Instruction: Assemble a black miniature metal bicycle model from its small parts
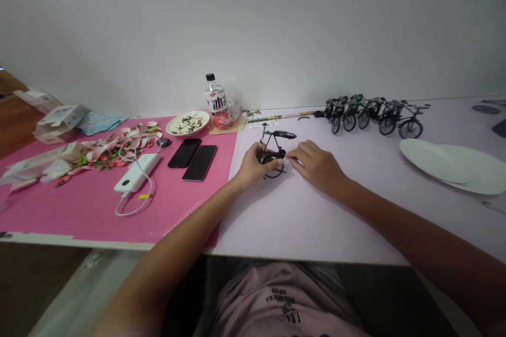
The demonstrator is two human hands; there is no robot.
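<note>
A small black model bicycle [274,143] stands on the pale pink table surface [300,210] in the middle. My left hand [253,166] grips its lower frame and wheel from the left, fingers closed round it. From the right, my right hand [316,164] reaches in with fingertips pinched at the bicycle's rear part; what they pinch is too small to make out. A row of several finished model bicycles [373,114] is lined up at the back right.
Two dark phones [193,158] and a white power bank [136,172] with cable lie on the bright pink mat [79,210]. A drink bottle [216,101], a bowl of bits [187,123], pink flowers [114,150] and boxes [59,121] sit behind. White plates [454,167] rest at the right.
</note>
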